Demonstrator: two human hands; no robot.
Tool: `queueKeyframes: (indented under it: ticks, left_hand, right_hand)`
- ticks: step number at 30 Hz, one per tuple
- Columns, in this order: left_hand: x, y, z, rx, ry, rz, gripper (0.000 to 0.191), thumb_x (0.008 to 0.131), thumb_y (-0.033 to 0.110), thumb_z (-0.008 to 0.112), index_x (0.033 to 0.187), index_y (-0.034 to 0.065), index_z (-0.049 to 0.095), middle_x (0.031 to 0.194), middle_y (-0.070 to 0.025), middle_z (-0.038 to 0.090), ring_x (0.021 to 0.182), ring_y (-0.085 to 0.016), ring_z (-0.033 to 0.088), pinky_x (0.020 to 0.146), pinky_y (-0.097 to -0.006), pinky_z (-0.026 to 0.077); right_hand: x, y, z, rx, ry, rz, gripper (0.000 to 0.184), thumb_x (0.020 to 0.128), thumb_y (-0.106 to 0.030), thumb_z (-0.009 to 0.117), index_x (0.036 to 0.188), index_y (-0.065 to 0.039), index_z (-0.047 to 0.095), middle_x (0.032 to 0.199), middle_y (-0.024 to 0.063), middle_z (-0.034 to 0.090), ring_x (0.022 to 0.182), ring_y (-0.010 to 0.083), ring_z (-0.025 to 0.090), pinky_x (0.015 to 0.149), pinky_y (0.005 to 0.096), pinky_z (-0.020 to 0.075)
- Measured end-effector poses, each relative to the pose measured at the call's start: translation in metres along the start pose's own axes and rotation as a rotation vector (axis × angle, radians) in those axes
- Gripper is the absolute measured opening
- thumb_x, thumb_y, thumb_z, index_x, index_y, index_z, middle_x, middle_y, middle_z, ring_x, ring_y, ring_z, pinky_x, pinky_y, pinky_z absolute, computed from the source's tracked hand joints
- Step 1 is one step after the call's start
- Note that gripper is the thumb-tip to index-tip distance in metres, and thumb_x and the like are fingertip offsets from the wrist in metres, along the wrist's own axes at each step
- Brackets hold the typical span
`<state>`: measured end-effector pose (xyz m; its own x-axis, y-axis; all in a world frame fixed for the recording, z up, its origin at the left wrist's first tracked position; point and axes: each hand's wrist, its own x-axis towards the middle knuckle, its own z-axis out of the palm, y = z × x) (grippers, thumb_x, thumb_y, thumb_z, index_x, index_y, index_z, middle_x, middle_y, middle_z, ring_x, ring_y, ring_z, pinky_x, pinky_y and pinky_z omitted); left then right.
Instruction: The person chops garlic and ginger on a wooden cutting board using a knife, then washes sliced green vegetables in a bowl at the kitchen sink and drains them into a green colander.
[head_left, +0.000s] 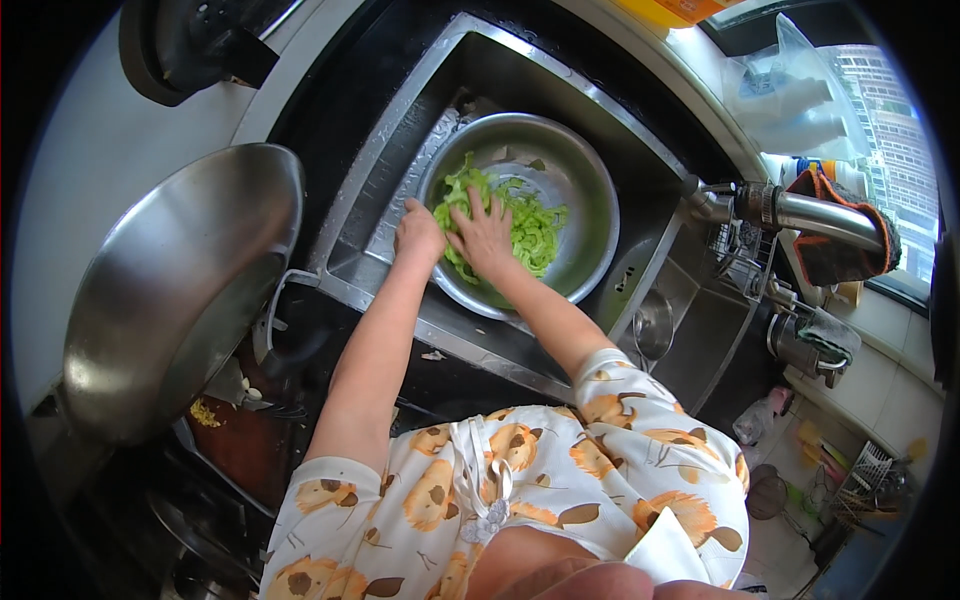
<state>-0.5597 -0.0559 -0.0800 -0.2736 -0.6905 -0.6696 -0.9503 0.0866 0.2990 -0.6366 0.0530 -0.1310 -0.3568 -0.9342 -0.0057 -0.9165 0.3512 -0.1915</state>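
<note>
A round stainless steel basin (592, 172) stands in the larger sink compartment (360, 184). Cut green leafy vegetable (536, 229) lies in a heap on the basin's left and middle part, with a thin film of light on the metal beside it. My left hand (420, 231) is at the basin's left rim, its fingers curled; whether it grips the rim or a piece of vegetable is hidden. My right hand (484, 232) rests on the greens inside the basin, palm down, fingers spread.
A large steel wok (180, 300) leans at the left, above a reddish board (251, 442) with yellow chopped bits and a metal blade (232, 386). Right of the basin are a smaller sink compartment (694, 345) with a metal bowl (652, 324), and a faucet (825, 217) with a dark cloth.
</note>
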Motion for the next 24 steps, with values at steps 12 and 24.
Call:
queueKeyframes:
  ticks: [12,24]
  left_hand:
    - [-0.001,0.004,0.000,0.031,-0.021,0.033,0.046,0.081,0.006,0.059,0.120,-0.0029,0.035,0.115,-0.0277,0.056,0.108,-0.038,0.057,0.091,-0.0427,0.047]
    - [-0.001,0.010,-0.003,0.000,-0.039,0.001,0.044,0.084,0.005,0.056,0.120,-0.0025,0.034,0.116,-0.0277,0.055,0.109,-0.038,0.056,0.092,-0.0430,0.046]
  right_hand:
    - [0.023,0.087,-0.028,0.031,-0.281,0.191,0.038,0.086,-0.040,0.055,0.116,-0.017,0.052,0.112,0.0208,0.052,0.098,0.0393,0.056,0.076,0.0485,0.0482]
    - [-0.051,0.012,0.009,0.531,-0.194,0.796,0.097,0.064,-0.037,0.079,0.139,-0.001,0.028,0.124,0.0343,0.045,0.111,0.0416,0.051,0.097,0.0403,0.0407]
